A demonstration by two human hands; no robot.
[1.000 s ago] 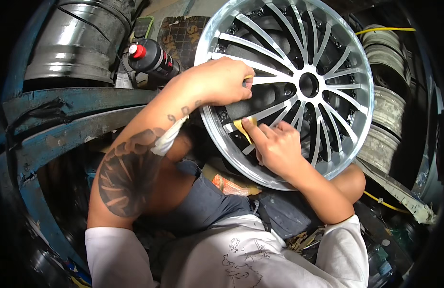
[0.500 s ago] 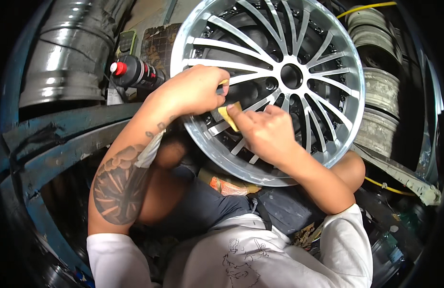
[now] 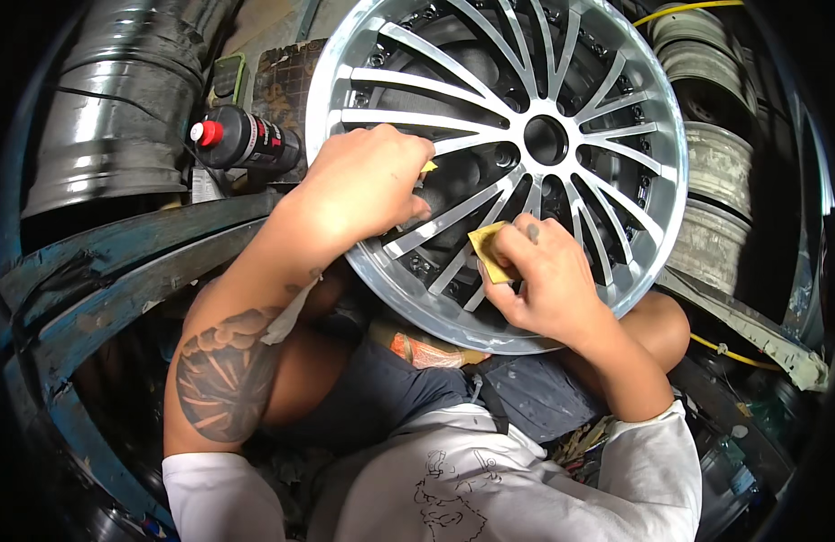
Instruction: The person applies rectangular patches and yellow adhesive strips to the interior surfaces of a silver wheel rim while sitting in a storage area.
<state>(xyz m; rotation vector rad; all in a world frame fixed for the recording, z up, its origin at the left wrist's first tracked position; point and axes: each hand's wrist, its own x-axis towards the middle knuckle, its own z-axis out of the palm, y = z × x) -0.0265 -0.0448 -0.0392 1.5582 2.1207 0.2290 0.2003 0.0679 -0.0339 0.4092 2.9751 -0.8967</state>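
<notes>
A silver multi-spoke car wheel rim [image 3: 573,142] with dark gaps between its spokes leans in front of me, above my lap. My right hand [image 3: 553,280] is closed around a folded yellow piece of sandpaper [image 3: 486,249], held over the spokes at the rim's lower left. My left hand [image 3: 368,176] is at the left edge of the rim, its fingers curled in over the spokes. A small yellow corner of sandpaper [image 3: 428,167] shows at those fingers; the rest is hidden by the hand.
A dark bottle with a red and white cap [image 3: 246,140] lies left of the rim, near a green-edged phone-like object [image 3: 227,79]. Large metal wheel barrels [image 3: 119,117] stand far left, stacked rims [image 3: 717,167] at right. Blue metal beams [image 3: 137,230] run at left; a yellow hose [image 3: 688,11] is behind.
My right hand with the sandpaper has moved right and nearer to me, away from my left hand. The left hand has shifted slightly; the view has moved a little too.
</notes>
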